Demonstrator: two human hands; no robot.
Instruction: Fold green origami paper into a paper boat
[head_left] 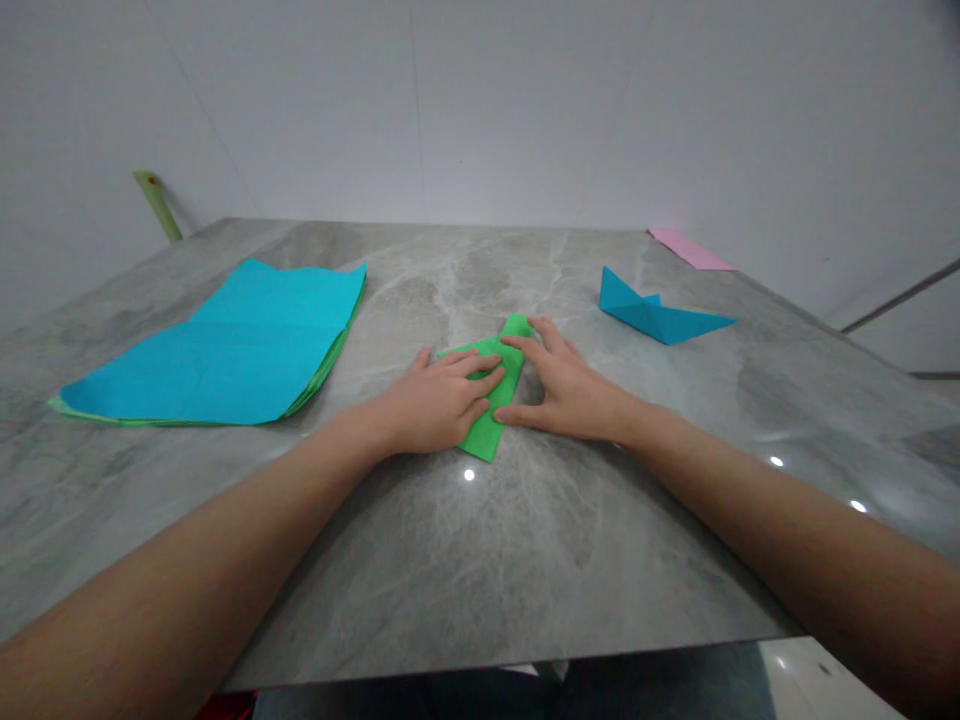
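Observation:
A folded green paper strip (pixel 491 425) lies on the grey marble table (pixel 525 540) at the centre. My left hand (pixel 439 405) rests flat on its left part, fingers stretched out over the paper. My right hand (pixel 562 385) presses beside and on its right edge, fingers spread, index finger on the upper part of the strip. Neither hand lifts the paper off the table.
A stack of paper sheets, blue on top with green beneath (pixel 232 345), lies at the left. A folded blue paper boat (pixel 656 313) sits at the right, a pink sheet (pixel 691 248) at the far right corner. A green strip (pixel 157 205) leans on the wall.

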